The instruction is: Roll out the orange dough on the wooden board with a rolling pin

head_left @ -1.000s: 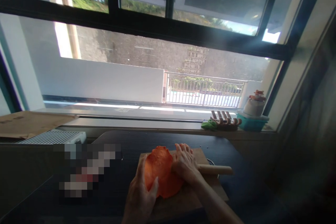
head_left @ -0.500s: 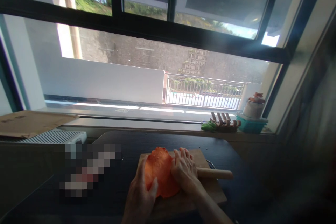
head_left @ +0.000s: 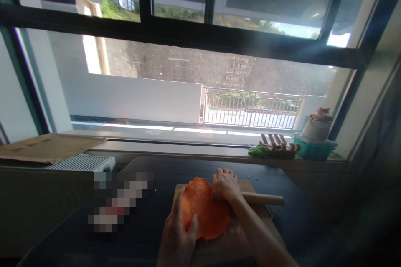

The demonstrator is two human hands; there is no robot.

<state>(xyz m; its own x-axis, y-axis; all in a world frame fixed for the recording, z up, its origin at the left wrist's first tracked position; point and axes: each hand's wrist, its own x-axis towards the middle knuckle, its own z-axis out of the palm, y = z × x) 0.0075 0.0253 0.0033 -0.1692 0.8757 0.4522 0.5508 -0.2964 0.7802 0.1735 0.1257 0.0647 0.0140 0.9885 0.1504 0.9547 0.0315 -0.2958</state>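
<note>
A thin, uneven round of orange dough (head_left: 205,210) lies on a wooden board (head_left: 238,246). My left hand (head_left: 180,225) holds its left edge, thumb on top and fingers around the far side. My right hand (head_left: 227,183) bears down on a wooden rolling pin (head_left: 265,198), palm over it and fingers reaching past it. The pin's right end sticks out beyond my hand; its left end meets the dough's right upper part. Pale smears show on the board right of the dough.
The board rests on a dark table (head_left: 163,169). A blurred-out patch (head_left: 122,204) covers something on the left. Cardboard (head_left: 46,148) lies over a white slatted unit (head_left: 84,163). On the windowsill stand a green-and-brown object (head_left: 272,148) and a teal box (head_left: 315,148).
My right hand and the rolling pin have moved forward, away from me, over the board. More of the dough's right side shows. My left hand keeps its hold, and the view has shifted slightly.
</note>
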